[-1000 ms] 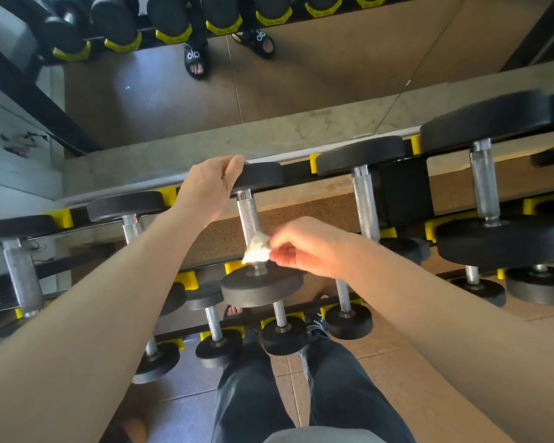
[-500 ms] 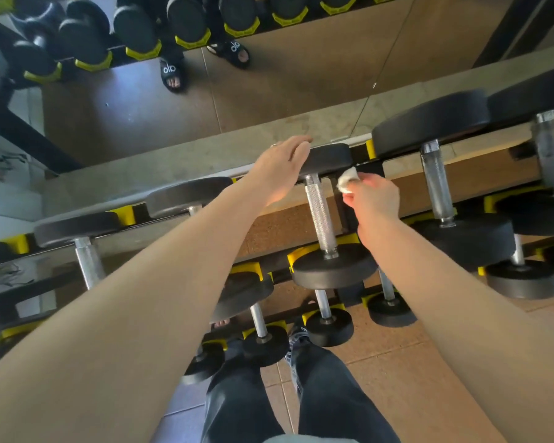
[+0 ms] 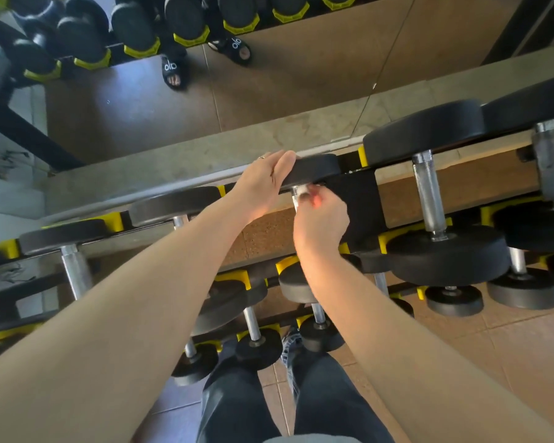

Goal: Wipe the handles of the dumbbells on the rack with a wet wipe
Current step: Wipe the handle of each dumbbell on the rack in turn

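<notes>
1. Currently mid-task: right hand [image 3: 322, 223] pinches the wipe [image 3: 302, 193] against the far end of one dumbbell's handle [image 3: 296, 199], right under its far head [image 3: 314, 169]. Most of that handle is hidden behind the hand.
2. Left hand [image 3: 266, 183] lies flat on that far head, fingers straight, thumb on the near face. Looks like bracing, not gripping.
3. Hands are close but not touching; the handle end sits between them.
4. Progress: can't tell from the metal which handles are wiped already, no visible wet sheen. My read: this one is partway done.
5. Left to do, judging by the rack [image 3: 362, 199]: at least the bigger dumbbell to the right [image 3: 427, 190], the two to the left [image 3: 72, 273], and the lower-tier row [image 3: 253, 324].
6. Versus 1.0 s ago: the wipe was then at the near end of the handle, by the near head; 0.5 s ago it was lifted just right of the far end.
7. Now it's back on the bar at the far end, so one stroke up the handle looks complete.
8. Left hand same spot on the far head throughout. Camera has shifted left and closer; the rack sits further right in view.
</notes>
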